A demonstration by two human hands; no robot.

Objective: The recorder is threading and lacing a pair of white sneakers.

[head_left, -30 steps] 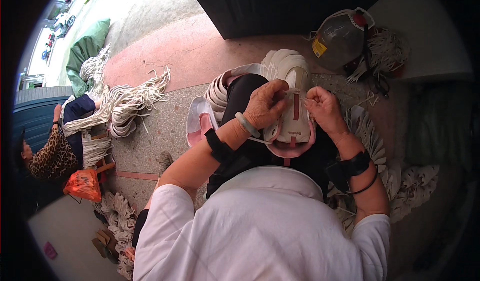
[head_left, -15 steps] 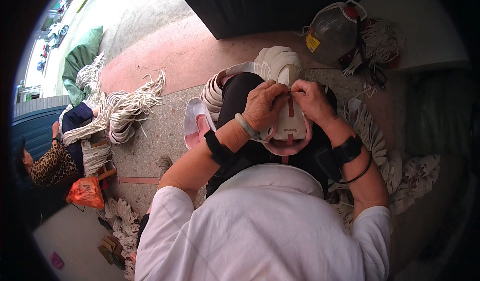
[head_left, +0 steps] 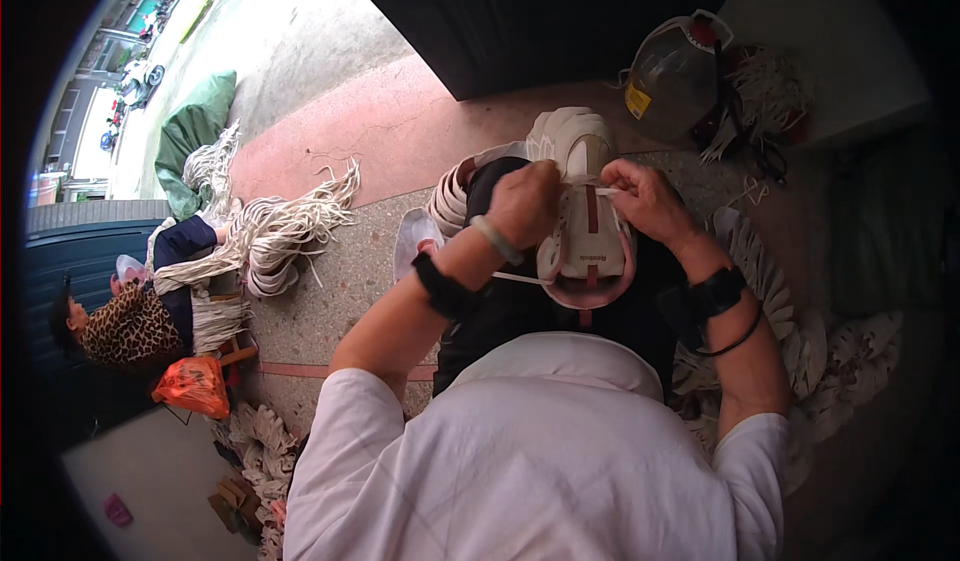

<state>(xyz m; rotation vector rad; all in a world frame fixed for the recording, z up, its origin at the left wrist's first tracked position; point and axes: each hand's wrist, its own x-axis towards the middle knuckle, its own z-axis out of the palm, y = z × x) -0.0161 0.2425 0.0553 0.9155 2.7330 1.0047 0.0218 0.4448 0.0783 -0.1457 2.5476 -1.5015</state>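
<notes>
A white shoe upper with a pink lining lies across my dark-trousered lap, its tongue facing up and its toe pointing away from me. My left hand is closed at the left edge of its lacing, and what its fingers grip is hidden. On the other side, my right hand pinches a white shoelace that crosses the tongue. Another length of white lace runs out by the left side of the collar. Several nested pale shoe uppers lie beyond the toe.
Piles of white laces and a person in a leopard-print top are at the left. An orange bag hangs near them. At the far right stands a clear plastic jug. More shoe uppers lie on the right.
My left hand has moved away from the middle of the shoe and closed up. My right hand has shifted slightly right, showing lace across the tongue. The view has shifted a little.
</notes>
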